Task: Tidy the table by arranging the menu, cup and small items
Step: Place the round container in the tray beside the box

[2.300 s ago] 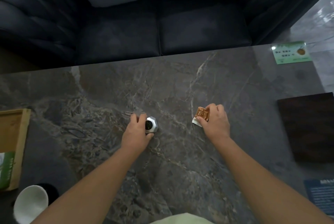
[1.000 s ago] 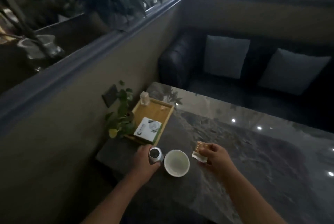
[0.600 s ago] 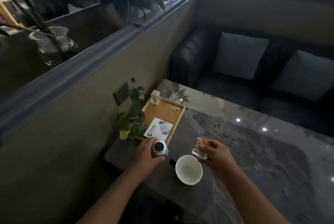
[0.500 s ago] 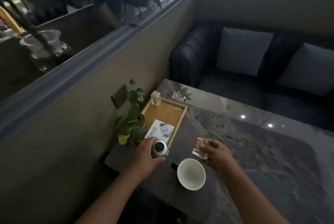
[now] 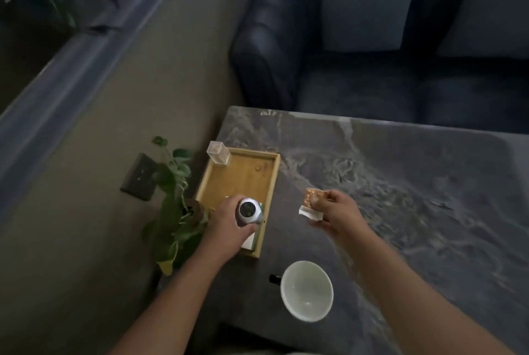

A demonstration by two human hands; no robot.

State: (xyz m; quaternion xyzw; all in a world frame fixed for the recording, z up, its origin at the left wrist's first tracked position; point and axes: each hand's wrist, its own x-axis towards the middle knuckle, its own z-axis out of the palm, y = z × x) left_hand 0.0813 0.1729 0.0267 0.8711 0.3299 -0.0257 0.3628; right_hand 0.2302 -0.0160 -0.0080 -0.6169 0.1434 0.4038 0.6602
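My left hand (image 5: 226, 226) grips a small silver canister (image 5: 248, 210) with a dark top, held over the near end of the wooden tray (image 5: 273, 183). A white card (image 5: 248, 241) lies in the tray, mostly hidden under that hand. My right hand (image 5: 336, 213) holds an orange patterned packet (image 5: 312, 196) together with a white folded slip (image 5: 310, 214), above the marble table (image 5: 400, 183) to the right of the tray. A white cup (image 5: 307, 291) with a dark handle stands near the table's front edge, below and between both hands.
A clear square glass holder (image 5: 218, 152) stands at the tray's far left corner. A leafy potted plant (image 5: 174, 211) sits left of the tray against the wall, near a dark wall plate (image 5: 139, 176). A dark sofa (image 5: 372, 68) with grey cushions lies beyond the table.
The view tilted down and closer to the table. My left hand carried the canister over the tray's near end. My right hand kept the packet and moved slightly right of the tray.
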